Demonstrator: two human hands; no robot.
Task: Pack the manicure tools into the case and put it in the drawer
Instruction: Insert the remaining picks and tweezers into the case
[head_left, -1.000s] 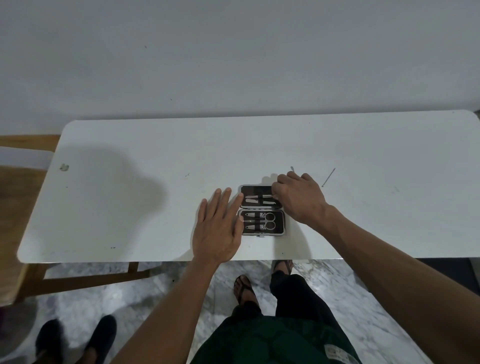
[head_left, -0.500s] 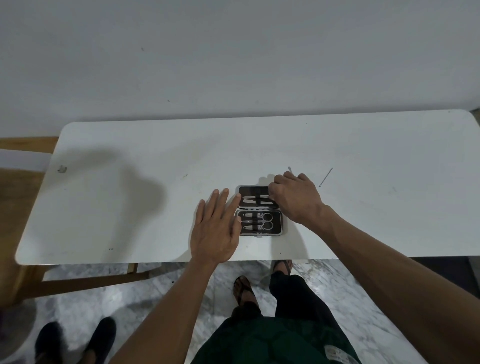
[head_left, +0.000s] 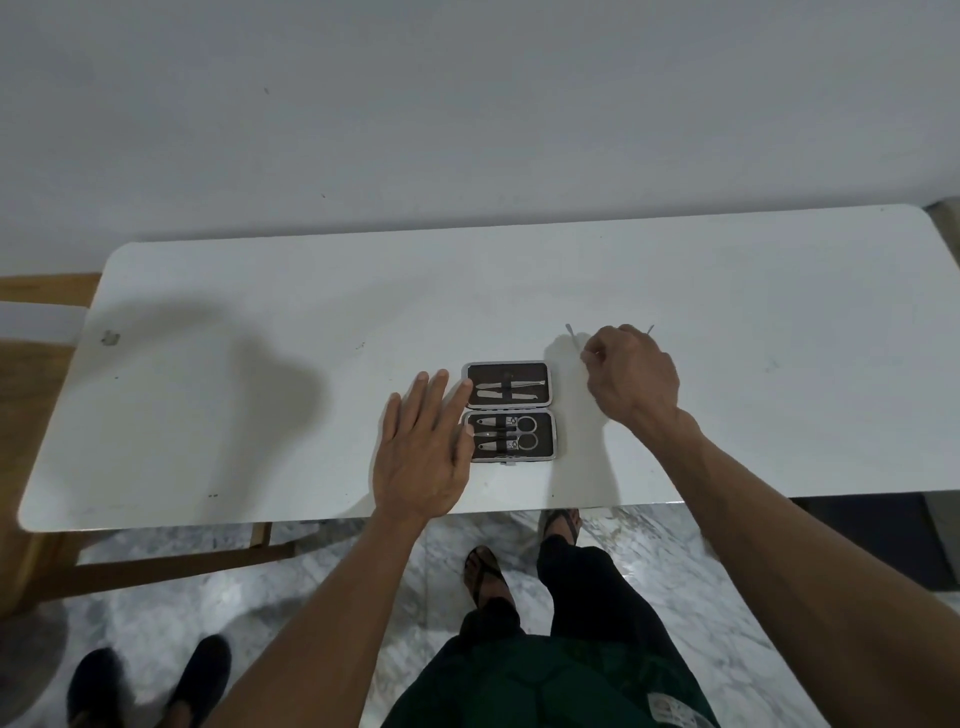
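The manicure case (head_left: 509, 410) lies open on the white table (head_left: 260, 415), dark inside with a silver rim. Its far half holds two flat metal tools; its near half holds scissors and clippers under a strap. My left hand (head_left: 423, 452) lies flat and spread, fingertips against the case's left edge. To the right of the case, my right hand (head_left: 631, 382) has its fingertips pinched on the near end of a thin metal tool (head_left: 573, 338) that lies on the table. The tip of a second thin tool (head_left: 650, 329) shows behind that hand. No drawer is in view.
A grey wall runs behind the table. A small grey mark (head_left: 110, 338) sits near the table's left end. A wooden frame (head_left: 156, 564) stands under the table at left. Another person's dark shoes (head_left: 150, 686) are on the marble floor at bottom left.
My right hand has left the case's far half and moved right onto the thin tool. The left hand has stayed beside the case.
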